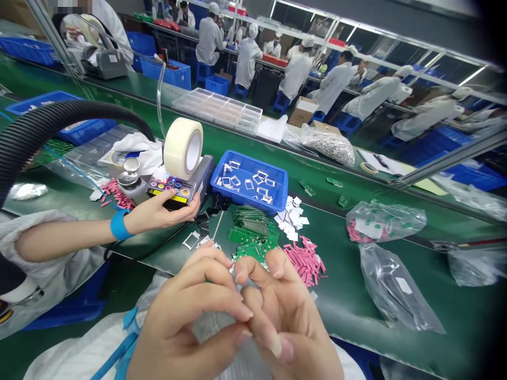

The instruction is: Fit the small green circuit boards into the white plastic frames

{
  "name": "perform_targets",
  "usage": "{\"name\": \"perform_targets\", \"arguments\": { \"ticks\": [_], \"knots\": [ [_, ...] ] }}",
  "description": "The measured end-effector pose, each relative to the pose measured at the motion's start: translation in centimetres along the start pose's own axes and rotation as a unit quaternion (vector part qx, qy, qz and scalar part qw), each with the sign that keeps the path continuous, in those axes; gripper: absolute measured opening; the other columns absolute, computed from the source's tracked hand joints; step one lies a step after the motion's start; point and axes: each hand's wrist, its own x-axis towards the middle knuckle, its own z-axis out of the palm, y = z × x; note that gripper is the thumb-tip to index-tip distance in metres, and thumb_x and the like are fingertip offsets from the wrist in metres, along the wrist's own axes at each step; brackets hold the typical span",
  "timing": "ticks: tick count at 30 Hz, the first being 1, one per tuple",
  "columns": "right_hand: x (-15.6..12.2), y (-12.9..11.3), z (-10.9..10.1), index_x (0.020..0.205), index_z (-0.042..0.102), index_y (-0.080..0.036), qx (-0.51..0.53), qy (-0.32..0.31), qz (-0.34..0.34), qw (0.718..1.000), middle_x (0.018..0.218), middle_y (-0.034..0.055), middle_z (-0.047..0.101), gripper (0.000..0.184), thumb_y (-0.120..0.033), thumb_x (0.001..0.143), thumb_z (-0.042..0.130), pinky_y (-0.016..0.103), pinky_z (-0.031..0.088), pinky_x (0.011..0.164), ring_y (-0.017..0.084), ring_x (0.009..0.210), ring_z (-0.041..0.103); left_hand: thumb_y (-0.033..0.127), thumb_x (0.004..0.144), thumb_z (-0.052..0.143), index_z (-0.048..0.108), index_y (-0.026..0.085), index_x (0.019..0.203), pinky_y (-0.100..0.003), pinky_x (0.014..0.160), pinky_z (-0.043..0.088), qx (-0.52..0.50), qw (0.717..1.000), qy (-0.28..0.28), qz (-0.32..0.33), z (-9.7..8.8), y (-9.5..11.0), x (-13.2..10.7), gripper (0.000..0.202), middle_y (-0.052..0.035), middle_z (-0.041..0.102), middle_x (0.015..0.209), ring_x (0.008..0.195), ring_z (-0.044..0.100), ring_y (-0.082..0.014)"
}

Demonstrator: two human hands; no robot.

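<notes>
My left hand (190, 322) and my right hand (289, 322) are held close together low in the view, fingers curled and pinched against each other. What they pinch is too small and too hidden to name. Just beyond them on the green bench lie a pile of green circuit boards (253, 232), pink strips (307, 261) and small metal frames (191, 240). A co-worker's hand (166, 211) with a blue wristband reaches in from the left and rests against a tape dispenser machine (180, 187) carrying a white tape roll (182, 148).
A blue tray (277, 198) of metal frames sits behind the boards, white squares (293, 216) beside it. Plastic bags (386, 221) lie on the right. A black hose (59, 119) curves over the left. Several people in white coats work at far benches.
</notes>
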Motion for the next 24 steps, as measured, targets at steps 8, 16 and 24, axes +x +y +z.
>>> {"name": "perform_targets", "arguments": {
  "ticks": [8,16,24],
  "knots": [
    [0.6,0.1,0.4,0.092,0.042,-0.029,-0.041,0.038,0.004,0.998,0.1,-0.0035,0.056,0.046,-0.016,0.062,0.076,0.016,0.046,0.059,0.003,0.061,0.054,0.02,0.076,0.061,0.06,0.025,0.085,-0.035,0.085,0.041,-0.061,0.997,0.019,-0.047,-0.1,-0.4,-0.4,0.011,0.0026,0.065,0.068,0.075,0.057,-0.0151],
    [1.3,0.0,0.8,0.089,0.043,-0.027,-0.024,0.084,0.033,0.996,0.086,-0.0065,0.055,0.047,-0.013,0.059,0.076,0.014,0.049,0.062,0.001,0.058,0.054,0.017,0.074,0.063,0.063,0.026,0.083,-0.037,0.082,0.043,-0.116,0.985,0.025,-0.122,-0.1,-1.0,-0.6,0.013,0.0004,0.062,0.072,0.079,0.057,-0.0174],
    [1.4,0.0,0.8,0.081,0.04,-0.026,-0.007,0.075,0.037,0.996,0.084,-0.0068,0.052,0.041,-0.012,0.062,0.073,0.013,0.045,0.06,0.0,0.057,0.051,0.017,0.075,0.063,0.063,0.026,0.083,-0.036,0.086,0.041,-0.116,0.985,0.029,-0.128,0.0,-1.0,-0.4,0.012,0.0013,0.061,0.074,0.079,0.056,-0.0156]
  ]
}}
